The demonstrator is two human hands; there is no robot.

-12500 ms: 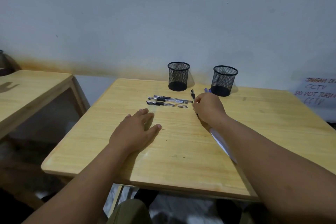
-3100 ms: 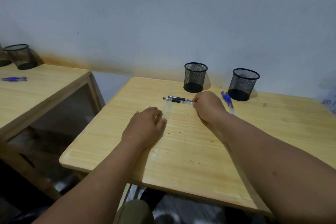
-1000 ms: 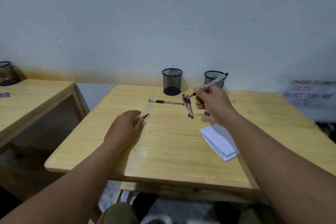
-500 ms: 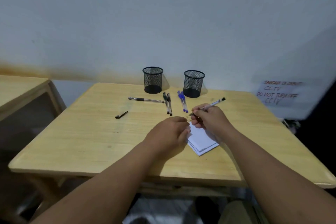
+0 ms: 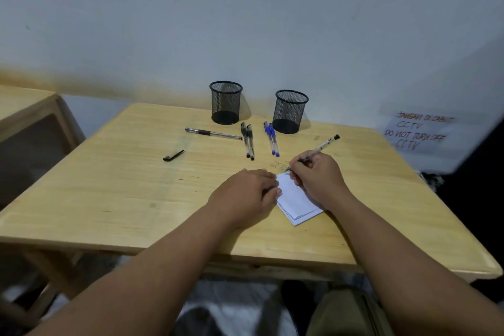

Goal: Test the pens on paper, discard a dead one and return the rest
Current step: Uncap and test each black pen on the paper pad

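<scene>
My right hand [image 5: 317,177] grips an uncapped clear pen [image 5: 323,146], its tip down at the top corner of a folded white paper [image 5: 296,199]. My left hand [image 5: 245,196] presses on the paper's left edge, fingers curled. A black pen cap [image 5: 173,156] lies to the left. One black pen [image 5: 212,133] lies crosswise; two black pens [image 5: 248,140] and two blue pens [image 5: 271,138] lie side by side in front of two black mesh cups [image 5: 225,102] [image 5: 290,111].
The wooden table [image 5: 122,194] stands against a white wall. A second wooden table [image 5: 21,106] is at the left. A handwritten CCTV note [image 5: 417,131] hangs on the wall at the right. My knees show below the front edge.
My right hand brought the uncapped pen down from the air to the paper. My left hand left the cap on the table and moved right onto the paper.
</scene>
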